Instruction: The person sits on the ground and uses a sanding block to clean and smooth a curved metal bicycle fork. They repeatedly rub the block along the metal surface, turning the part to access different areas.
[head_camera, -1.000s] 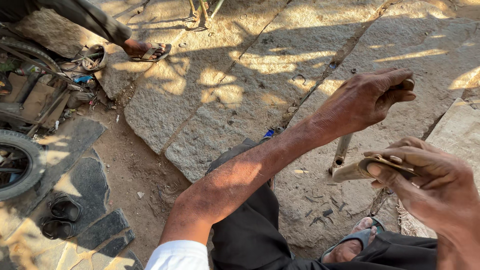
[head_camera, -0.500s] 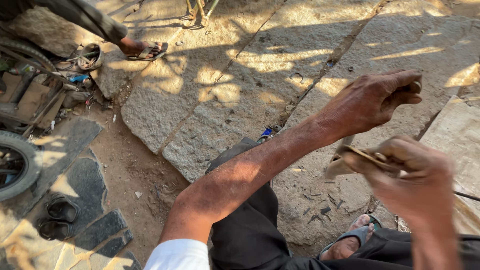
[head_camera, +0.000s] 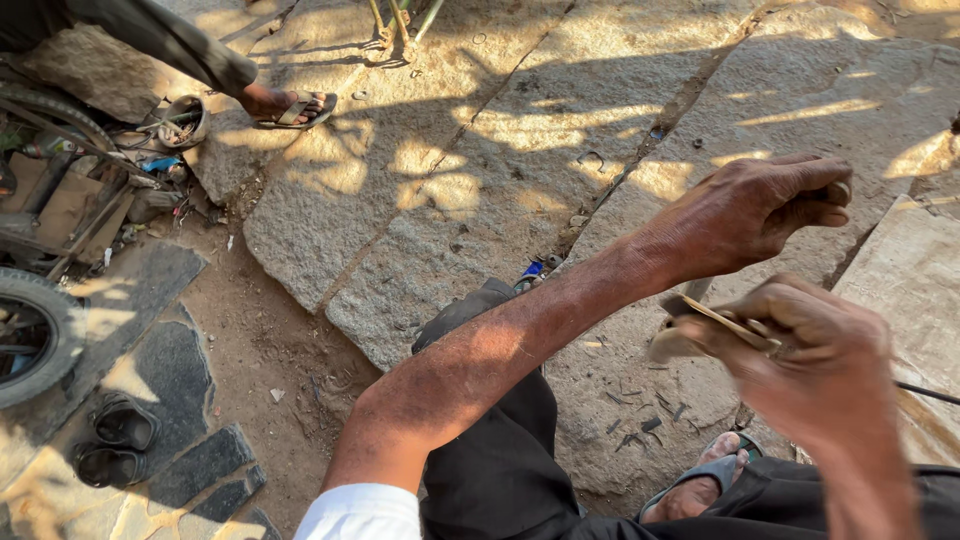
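We see a floor of rough stone slabs (head_camera: 520, 150) beside bare dirt (head_camera: 265, 350); dark sandals (head_camera: 115, 440) and small dark scraps (head_camera: 640, 425) lie on it.

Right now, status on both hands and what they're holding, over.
Left hand closed around a thin tool, raised over the stone slab. Right hand grips a flat tan piece. Hands apart. Nothing between them.

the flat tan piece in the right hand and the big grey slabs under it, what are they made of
Flat tan piece in the right hand: probably leather or rubber sheet, judging by its thin layered edge; uncertain. Big grey slabs: rough, speckled stone, matte, likely granite.
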